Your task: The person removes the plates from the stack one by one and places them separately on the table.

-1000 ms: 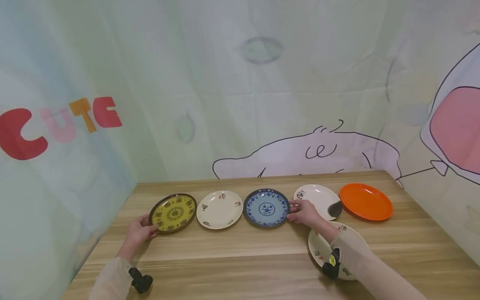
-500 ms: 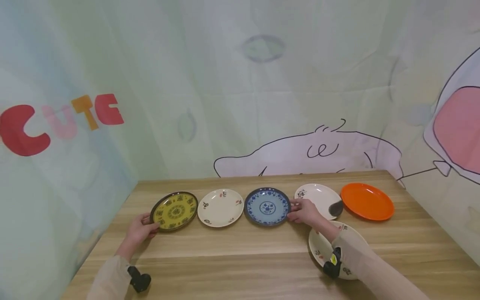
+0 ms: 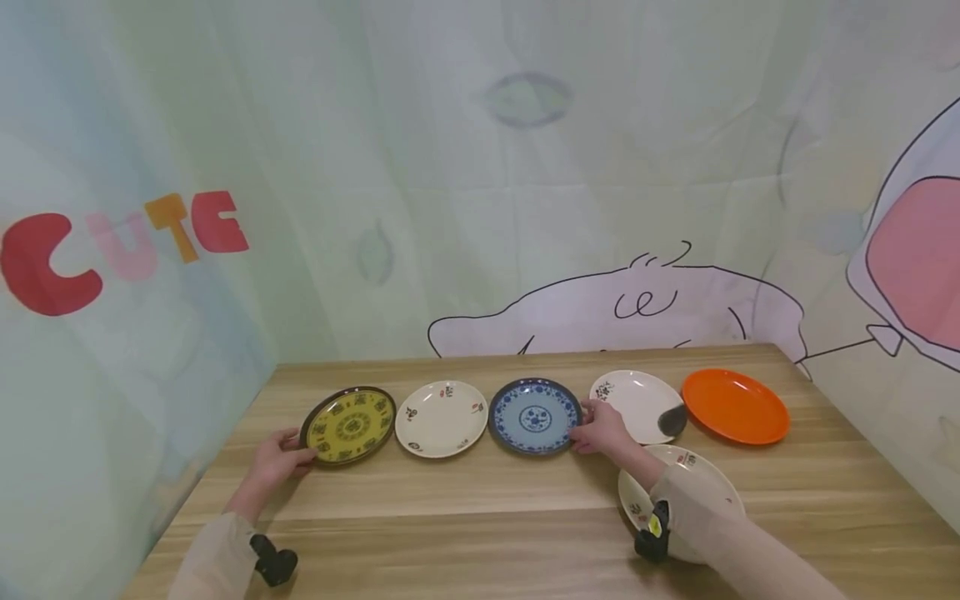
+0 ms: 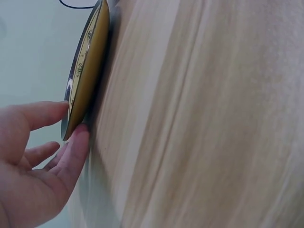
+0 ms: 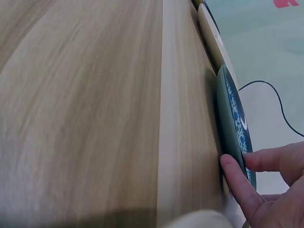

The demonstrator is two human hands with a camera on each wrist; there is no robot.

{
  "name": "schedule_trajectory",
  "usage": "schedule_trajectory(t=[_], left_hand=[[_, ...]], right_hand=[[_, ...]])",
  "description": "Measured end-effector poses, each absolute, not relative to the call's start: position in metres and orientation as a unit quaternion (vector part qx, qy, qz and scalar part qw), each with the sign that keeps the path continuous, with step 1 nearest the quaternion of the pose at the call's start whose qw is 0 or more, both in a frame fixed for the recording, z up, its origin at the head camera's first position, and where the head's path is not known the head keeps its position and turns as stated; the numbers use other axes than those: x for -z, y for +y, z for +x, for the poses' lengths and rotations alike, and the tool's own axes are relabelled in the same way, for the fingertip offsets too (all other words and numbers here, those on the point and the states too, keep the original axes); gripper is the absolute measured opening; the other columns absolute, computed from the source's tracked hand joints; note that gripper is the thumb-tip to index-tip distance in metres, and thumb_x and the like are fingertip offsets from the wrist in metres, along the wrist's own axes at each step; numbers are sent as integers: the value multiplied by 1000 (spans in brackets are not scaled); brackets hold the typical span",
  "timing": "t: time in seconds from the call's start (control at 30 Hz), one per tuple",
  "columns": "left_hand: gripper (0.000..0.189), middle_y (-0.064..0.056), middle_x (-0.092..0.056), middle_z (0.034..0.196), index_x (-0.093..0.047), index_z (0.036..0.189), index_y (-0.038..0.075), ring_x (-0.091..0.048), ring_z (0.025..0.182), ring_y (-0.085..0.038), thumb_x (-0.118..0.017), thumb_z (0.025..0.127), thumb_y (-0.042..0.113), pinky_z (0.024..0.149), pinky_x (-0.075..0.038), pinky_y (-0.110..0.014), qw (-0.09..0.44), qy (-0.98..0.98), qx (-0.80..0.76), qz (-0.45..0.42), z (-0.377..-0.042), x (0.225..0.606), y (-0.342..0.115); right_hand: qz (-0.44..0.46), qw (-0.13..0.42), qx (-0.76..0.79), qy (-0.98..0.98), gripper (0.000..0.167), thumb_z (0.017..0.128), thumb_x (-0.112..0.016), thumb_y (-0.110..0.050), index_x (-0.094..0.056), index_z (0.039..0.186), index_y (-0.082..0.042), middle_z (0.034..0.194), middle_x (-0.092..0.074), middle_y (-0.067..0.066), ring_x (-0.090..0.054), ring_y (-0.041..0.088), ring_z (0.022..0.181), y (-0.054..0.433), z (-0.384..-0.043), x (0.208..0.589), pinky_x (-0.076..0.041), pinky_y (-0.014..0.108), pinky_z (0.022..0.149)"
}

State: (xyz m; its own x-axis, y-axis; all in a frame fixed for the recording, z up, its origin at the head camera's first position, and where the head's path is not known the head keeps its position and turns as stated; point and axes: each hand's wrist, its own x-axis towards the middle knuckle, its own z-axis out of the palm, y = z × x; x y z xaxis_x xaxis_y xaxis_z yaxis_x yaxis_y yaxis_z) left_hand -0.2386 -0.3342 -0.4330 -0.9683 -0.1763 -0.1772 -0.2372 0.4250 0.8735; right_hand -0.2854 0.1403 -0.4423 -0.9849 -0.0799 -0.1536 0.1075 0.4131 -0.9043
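My left hand (image 3: 276, 460) pinches the left rim of a yellow-green plate (image 3: 351, 425) with a dark edge. In the left wrist view the thumb is on the upper side of that plate (image 4: 90, 66) and a finger lies under it. At the blue patterned plate (image 3: 534, 417), my right hand (image 3: 603, 429) pinches the right rim. The right wrist view has the thumb on the face of this blue plate (image 5: 233, 116) and a finger against its underside. Between the two held plates lies a cream plate (image 3: 441, 419) with small motifs.
Right of the blue plate sit a white plate (image 3: 630, 404) with a dark patch and an orange plate (image 3: 735, 406). Another cream plate (image 3: 633, 500), partly hidden by my right sleeve, lies nearer on the wooden table (image 3: 450, 542). A printed curtain (image 3: 337, 167) hangs behind.
My right hand has shifted slightly left at the blue plate's rim, and its forearm moved a little with it. The left hand and the plates look nearly unchanged.
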Motion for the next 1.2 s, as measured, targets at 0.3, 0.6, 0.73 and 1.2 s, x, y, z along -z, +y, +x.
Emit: schedule_trajectory(t=[0.3, 0.6, 0.73, 1.2], left_hand=[[66, -44, -27, 128, -14, 132, -23, -58, 94, -27, -56, 84, -3, 75, -54, -27, 39, 852, -510, -108, -237, 431, -333], [66, -42, -29, 128, -19, 132, -20, -56, 100, -34, -58, 83, 0, 76, -54, -29, 44, 857, -499, -118, -237, 434, -334], [66, -41, -28, 130, -20, 132, -19, -55, 103, -35, -60, 83, 1, 77, -54, -29, 43, 856, -502, -115, -236, 435, -333], [64, -41, -30, 129, -22, 132, -20, -59, 92, -21, -59, 84, 0, 74, -54, -28, 40, 856, -505, -107, -236, 435, -335]], right_hand=[[44, 88, 574, 813, 64, 72, -60, 15, -37, 132, 9, 88, -54, 20, -61, 17, 55, 136, -283, 438, -56, 30, 56], [54, 90, 612, 784, 63, 74, -56, 18, -35, 133, 9, 94, -49, 21, -60, 16, 56, 140, -283, 433, -56, 30, 56], [51, 89, 622, 777, 63, 74, -55, 18, -34, 133, 10, 95, -49, 22, -60, 16, 56, 143, -281, 432, -56, 31, 56], [22, 113, 644, 757, 60, 75, -54, 16, -38, 131, 7, 94, -51, 19, -60, 16, 58, 136, -258, 417, -56, 32, 57]])
